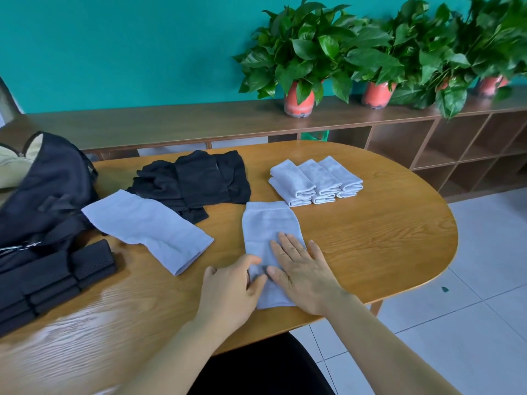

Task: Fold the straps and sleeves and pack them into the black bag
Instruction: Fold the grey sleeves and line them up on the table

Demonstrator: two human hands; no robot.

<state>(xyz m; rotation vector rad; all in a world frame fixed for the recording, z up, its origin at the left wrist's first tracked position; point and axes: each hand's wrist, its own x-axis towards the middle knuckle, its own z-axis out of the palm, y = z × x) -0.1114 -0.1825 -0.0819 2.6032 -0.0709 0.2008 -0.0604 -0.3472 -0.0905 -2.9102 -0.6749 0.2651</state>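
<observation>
Now | L hand (231, 289) grips grey sleeve (265, 223) edge | R hand (299, 269) flat on it (fingers straight)

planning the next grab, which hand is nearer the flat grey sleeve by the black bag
Left. The left hand grips the middle sleeve just right of the flat grey sleeve; the right hand presses it farther right.

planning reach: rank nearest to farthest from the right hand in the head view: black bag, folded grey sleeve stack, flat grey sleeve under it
1. flat grey sleeve: under the right hand, touching it.
2. folded grey sleeve stack: behind it, farther back on the table.
3. black bag: far left end of the table.
</observation>
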